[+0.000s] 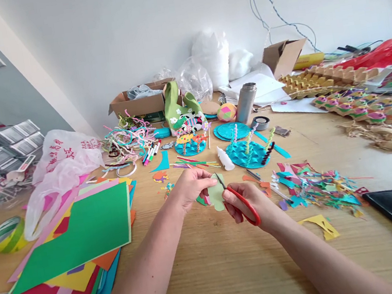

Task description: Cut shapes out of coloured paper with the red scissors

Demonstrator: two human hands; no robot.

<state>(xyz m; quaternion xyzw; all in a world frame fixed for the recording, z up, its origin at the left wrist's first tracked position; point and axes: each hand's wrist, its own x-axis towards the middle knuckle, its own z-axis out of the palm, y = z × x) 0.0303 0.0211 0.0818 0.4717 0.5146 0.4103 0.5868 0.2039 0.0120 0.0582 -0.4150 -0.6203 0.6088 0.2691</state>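
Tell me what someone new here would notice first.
Probably the big green sheet of paper topping the colored pile at the left of the table. Then the red-handled scissors in the right hand, at the pale green paper in the left hand. Behind them stand turquoise discs with fuzzy pipe cleaners sticking up.

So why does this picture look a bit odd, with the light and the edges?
Head view: pale glare washes out the table at the right; head view: dark, blurry shading eats into the right-hand corners; head view: wide-angle stretching seems to tilt the pillar at the left, while the red scissors and pale green paper look fairly clear.
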